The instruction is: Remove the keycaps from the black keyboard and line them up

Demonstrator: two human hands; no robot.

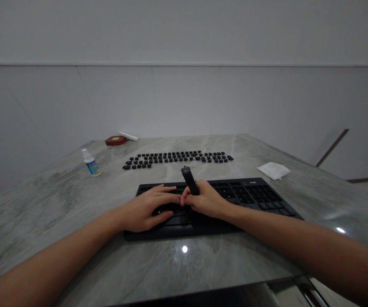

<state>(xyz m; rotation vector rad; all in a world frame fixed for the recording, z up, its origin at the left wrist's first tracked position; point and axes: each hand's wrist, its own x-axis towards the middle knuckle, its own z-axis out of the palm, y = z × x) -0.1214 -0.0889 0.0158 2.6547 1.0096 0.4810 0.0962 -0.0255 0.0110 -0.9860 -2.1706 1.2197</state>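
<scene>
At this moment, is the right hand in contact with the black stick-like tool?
Touching. The head view shows the right hand closed around the black tool, its upper end rising above the grip.

Indoor workspace, home or office unclear, marbled table (pixel 152 264), pale panelled wall (pixel 190 102), black keyboard (pixel 241 194)

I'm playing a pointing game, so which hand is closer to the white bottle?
Left. The left hand rests on the keyboard, right of the white bottle; the right hand, holding a black tool, is farther right.
</scene>
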